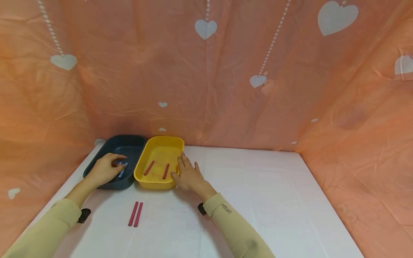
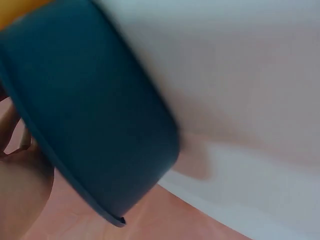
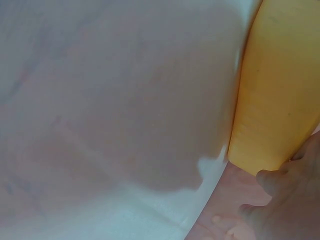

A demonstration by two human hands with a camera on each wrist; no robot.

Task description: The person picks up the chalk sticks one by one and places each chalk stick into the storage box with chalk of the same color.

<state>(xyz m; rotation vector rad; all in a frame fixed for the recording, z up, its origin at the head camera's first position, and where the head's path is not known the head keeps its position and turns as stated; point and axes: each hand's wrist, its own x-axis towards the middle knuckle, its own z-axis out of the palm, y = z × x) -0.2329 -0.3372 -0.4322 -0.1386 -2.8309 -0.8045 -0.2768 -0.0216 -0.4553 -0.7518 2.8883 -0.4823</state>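
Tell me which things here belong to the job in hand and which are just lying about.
Likely part of the job:
dark blue tray
two pale blue sticks at the left hand
yellow tray
two red sticks in it
two loose red sticks in front

Probably just surroundings:
orange heart-print sheet
white tabletop

The dark blue tray (image 1: 119, 184) stands upright on the table (image 1: 264, 200), just left of the yellow tray (image 1: 155, 185), also upright. Both are oblong with rounded corners. Light blue sticks (image 1: 122, 171), partly hidden, lie slanted in the dark blue tray. Two red sticks (image 1: 166, 171) lie apart in the yellow tray; two more lie nearly parallel on the table, on the trays' near side.
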